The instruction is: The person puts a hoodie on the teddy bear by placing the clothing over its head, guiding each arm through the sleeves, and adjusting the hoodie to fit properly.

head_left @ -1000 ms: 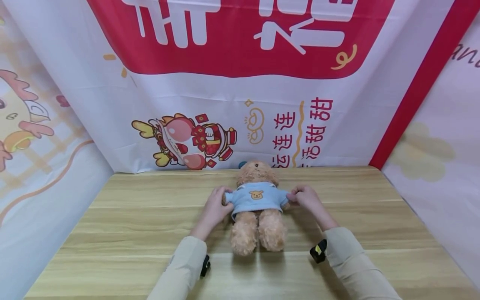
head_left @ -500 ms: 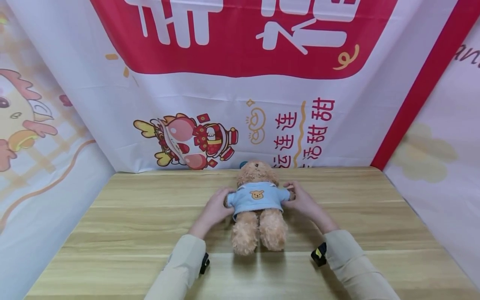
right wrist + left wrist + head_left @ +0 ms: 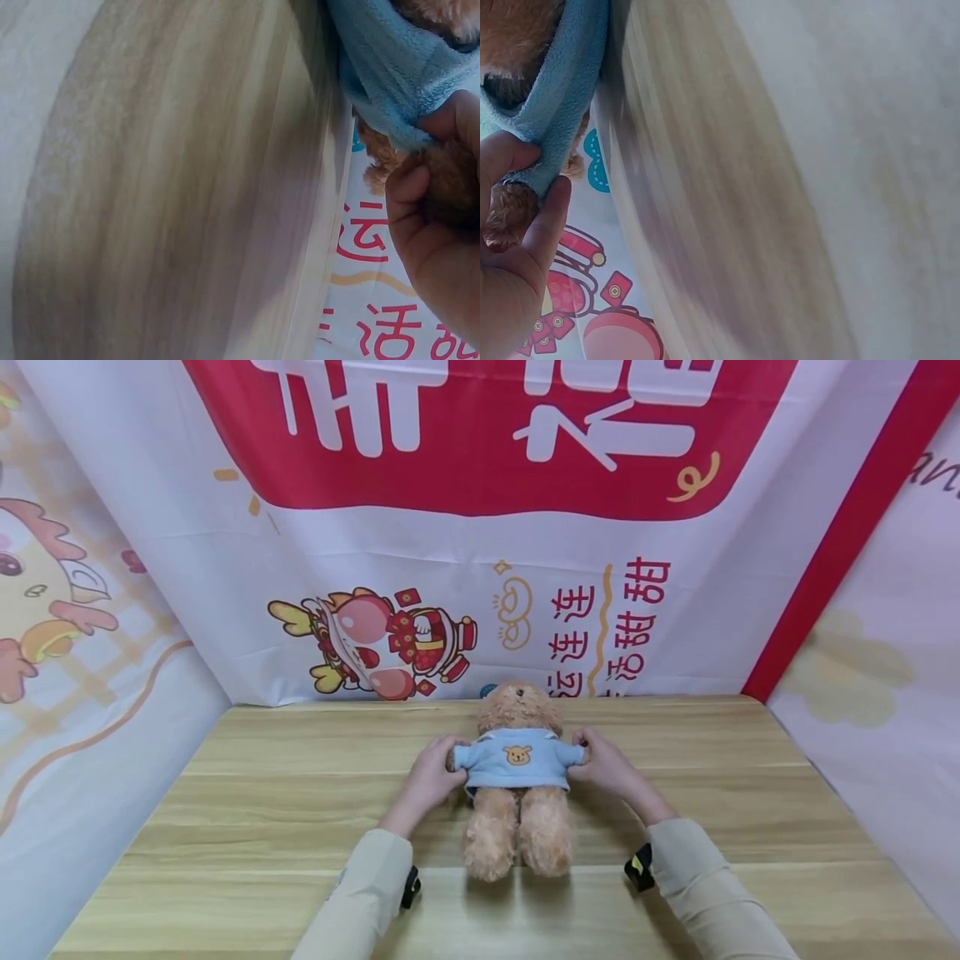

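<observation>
A brown fluffy teddy bear (image 3: 491, 835) in a light blue shirt (image 3: 517, 770) lies on its back near the far edge of the table, its legs toward me. My left hand (image 3: 433, 774) pinches the shirt sleeve and arm on the left; in the left wrist view, thumb and finger close around the blue sleeve (image 3: 544, 176) with brown fur below it. On the other side my right hand (image 3: 609, 766) grips the opposite arm. Its curled fingers hold the sleeve end and furry paw (image 3: 450, 184) in the right wrist view.
The wooden table (image 3: 300, 810) meets a white and red printed cloth (image 3: 465, 539) right behind the bear's head. Printed cloths also hang at the left and right sides. Black cameras (image 3: 639, 867) sit on both wrists.
My right hand has shifted its hold on the bear's arm, its fingers curling further around the paw. The bear has moved slightly right and toward me. My left hand keeps its grip.
</observation>
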Demonstrator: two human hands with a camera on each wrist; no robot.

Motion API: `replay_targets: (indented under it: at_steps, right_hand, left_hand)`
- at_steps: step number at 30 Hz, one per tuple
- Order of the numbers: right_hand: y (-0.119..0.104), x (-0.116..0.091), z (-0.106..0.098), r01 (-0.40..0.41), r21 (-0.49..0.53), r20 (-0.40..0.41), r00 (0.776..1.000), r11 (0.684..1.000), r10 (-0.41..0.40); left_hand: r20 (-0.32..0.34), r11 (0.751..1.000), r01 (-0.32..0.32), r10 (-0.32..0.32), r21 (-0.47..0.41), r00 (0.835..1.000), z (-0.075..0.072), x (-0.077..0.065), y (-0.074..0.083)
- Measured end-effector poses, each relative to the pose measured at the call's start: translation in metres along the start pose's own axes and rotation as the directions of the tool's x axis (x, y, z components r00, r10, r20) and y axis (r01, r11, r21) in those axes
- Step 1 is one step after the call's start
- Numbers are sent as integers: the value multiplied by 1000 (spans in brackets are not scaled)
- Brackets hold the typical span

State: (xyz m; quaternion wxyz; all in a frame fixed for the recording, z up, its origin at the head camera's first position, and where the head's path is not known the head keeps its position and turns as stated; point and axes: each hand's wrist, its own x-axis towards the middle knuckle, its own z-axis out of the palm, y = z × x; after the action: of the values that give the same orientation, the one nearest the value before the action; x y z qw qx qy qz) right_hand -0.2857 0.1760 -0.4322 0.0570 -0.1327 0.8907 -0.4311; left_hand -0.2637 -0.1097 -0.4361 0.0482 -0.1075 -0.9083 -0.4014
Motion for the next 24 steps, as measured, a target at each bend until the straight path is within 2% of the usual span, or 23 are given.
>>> replay_targets:
  at_steps: [4,11,18,24]
  right_hand:
    - [1,-1,-1,-17,35,13,1000,999,16]
    - [0,-6,-9,-108,144,49,994,984,102]
    - [-2,-7,-14,-185,296,85,982,937,167]
    - [5,-6,-15,-205,383,130,977,901,167]
  left_hand:
    - [1,1000,-10,10,9,1000,1,-1,0]
    - [-4,999,-7,7,32,1000,4,-1,-2]
    - [9,999,14,-14,31,1000,5,-1,0]
    - [16,999,29,-29,27,999,5,-2,2]
